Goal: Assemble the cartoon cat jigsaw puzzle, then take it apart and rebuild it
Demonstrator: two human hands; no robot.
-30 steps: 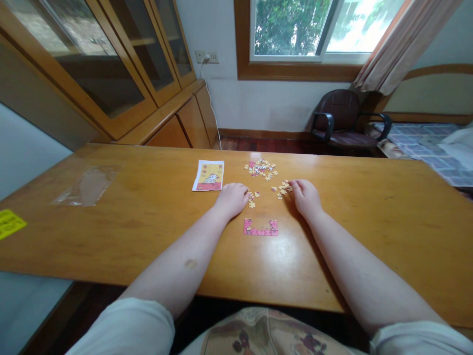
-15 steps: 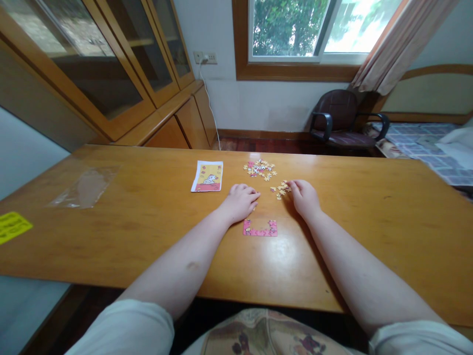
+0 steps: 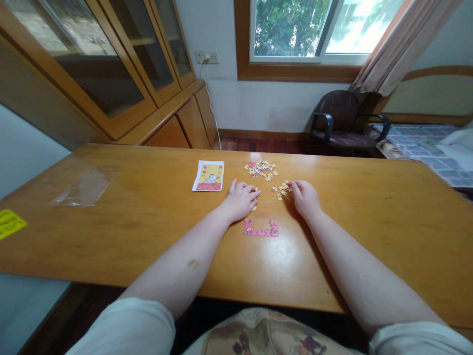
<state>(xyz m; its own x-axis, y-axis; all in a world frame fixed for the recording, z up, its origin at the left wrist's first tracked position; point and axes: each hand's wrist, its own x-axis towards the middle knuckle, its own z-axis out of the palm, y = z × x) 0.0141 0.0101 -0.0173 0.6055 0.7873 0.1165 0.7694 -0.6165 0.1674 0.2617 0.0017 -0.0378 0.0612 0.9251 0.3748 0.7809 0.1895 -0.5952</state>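
Pink puzzle pieces are joined in a U-shaped partial frame [image 3: 260, 231] on the table near me. Just above and left of it, my left hand [image 3: 241, 199] rests palm down with the thumb spread, its fingertips over a few yellow pieces. My right hand [image 3: 303, 196] is closed in a pinch at the right edge of a small group of yellow pieces [image 3: 284, 188]; what its fingertips hold is too small to make out. Farther back lies a loose pile of mixed pieces [image 3: 260, 168]. A picture card [image 3: 209, 176] with a white animal lies left of the pile.
The wooden table [image 3: 148, 222] carries a clear plastic bag [image 3: 86, 186] and a yellow label [image 3: 11, 223] at the left. Beyond it stand a cabinet [image 3: 162, 125] and a dark armchair [image 3: 338, 118], with a bed [image 3: 424, 143] at the right.
My left thumb has spread away from the fingers, and the left fingers have shifted slightly, showing more of the pieces beside them. My right hand has hardly moved.
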